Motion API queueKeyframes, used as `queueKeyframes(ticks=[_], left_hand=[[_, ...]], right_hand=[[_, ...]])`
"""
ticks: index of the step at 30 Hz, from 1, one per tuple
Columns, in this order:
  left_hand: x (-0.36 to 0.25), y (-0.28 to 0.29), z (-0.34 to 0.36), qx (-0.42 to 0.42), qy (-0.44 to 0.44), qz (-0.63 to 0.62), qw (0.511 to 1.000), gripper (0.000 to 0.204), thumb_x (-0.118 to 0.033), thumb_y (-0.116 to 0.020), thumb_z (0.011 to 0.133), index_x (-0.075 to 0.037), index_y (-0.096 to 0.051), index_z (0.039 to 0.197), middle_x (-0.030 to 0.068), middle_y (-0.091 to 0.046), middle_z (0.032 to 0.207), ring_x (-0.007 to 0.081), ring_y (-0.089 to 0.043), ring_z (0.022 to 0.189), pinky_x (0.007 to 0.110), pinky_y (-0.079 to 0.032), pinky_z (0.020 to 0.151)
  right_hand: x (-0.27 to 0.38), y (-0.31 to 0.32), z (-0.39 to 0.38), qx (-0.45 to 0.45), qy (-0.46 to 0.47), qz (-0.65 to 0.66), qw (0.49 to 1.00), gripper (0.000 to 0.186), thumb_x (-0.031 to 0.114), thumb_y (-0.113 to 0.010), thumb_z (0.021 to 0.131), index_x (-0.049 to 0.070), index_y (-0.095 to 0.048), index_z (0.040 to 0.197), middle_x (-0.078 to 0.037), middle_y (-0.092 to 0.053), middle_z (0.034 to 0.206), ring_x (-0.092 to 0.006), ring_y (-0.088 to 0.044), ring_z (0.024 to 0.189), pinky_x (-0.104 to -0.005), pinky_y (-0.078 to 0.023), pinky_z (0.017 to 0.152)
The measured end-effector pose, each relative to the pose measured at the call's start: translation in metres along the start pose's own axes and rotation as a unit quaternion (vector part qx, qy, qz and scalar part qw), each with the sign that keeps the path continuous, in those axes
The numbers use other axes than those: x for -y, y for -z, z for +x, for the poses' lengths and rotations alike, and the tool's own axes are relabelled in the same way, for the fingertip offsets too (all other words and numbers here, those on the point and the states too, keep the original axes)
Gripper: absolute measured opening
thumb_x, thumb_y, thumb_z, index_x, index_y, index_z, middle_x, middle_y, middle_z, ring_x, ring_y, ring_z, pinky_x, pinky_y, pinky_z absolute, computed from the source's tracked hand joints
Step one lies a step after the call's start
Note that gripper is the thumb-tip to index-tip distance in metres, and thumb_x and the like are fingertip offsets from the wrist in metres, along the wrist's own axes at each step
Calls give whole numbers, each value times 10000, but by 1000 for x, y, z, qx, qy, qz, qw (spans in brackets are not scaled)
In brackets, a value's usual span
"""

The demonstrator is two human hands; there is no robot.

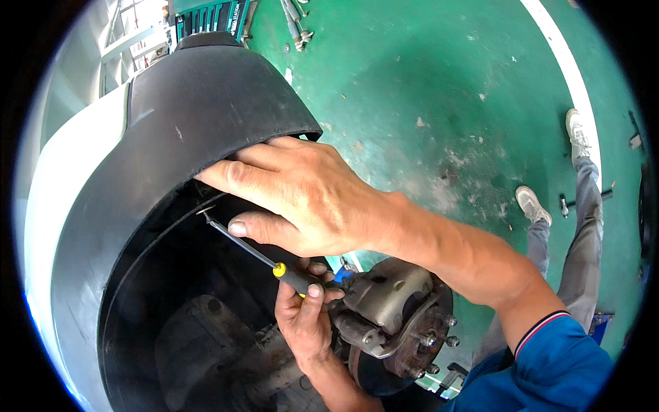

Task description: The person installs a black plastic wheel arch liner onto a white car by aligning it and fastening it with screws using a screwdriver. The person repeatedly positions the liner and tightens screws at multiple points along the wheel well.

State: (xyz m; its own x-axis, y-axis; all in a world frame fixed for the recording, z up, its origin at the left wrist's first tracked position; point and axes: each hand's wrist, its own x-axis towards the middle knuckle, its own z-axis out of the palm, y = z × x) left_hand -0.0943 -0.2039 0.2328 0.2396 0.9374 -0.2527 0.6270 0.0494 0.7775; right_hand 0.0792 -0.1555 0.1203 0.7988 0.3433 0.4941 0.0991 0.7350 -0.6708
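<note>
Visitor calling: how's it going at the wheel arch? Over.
Left hand gripping screwdriver. Right hand at black wheel-arch panel, fingertips hidden under its edge. Brake caliper beside left hand.

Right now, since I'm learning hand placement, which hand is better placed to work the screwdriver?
Probably the left hand: it holds the screwdriver, while the right hand reaches behind the edge of the black panel.
</note>
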Motion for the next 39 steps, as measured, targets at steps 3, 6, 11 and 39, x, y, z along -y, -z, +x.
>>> queueKeyframes(ticks=[3,6,11,39], left_hand=[[-1,0,1,10,-1,-1,1000,434,-94,-679,936,55,-534,1317,159,-651,1095,233,-665,971,334,-645,699],[-2,0,0,14,-1,-3,1000,430,-84,-667,945,65,-525,1321,163,-645,1095,233,-664,970,329,-642,709],[-4,-5,-1,1,-4,9,1000,440,-115,-698,926,45,-544,1306,159,-663,1067,247,-676,939,355,-648,666],[-8,-4,-2,-26,-45,87,995,427,-205,-690,943,80,-551,1229,162,-648,1073,223,-670,887,318,-640,612]], right_hand=[[2,2,1,-7,-4,-6,1000,530,228,-742,841,80,-589,1326,-114,-663,1117,-314,-664,958,-430,-566,837],[1,2,0,-6,-2,-13,1000,509,232,-742,844,101,-599,1314,-113,-664,1085,-309,-669,947,-439,-569,813],[5,7,4,8,-14,-28,999,490,236,-736,851,103,-606,1305,-120,-657,1047,-305,-671,931,-438,-566,789],[11,10,5,34,-46,-34,998,550,141,-780,764,141,-654,1299,-77,-634,1234,-300,-634,1056,-402,-539,839]])
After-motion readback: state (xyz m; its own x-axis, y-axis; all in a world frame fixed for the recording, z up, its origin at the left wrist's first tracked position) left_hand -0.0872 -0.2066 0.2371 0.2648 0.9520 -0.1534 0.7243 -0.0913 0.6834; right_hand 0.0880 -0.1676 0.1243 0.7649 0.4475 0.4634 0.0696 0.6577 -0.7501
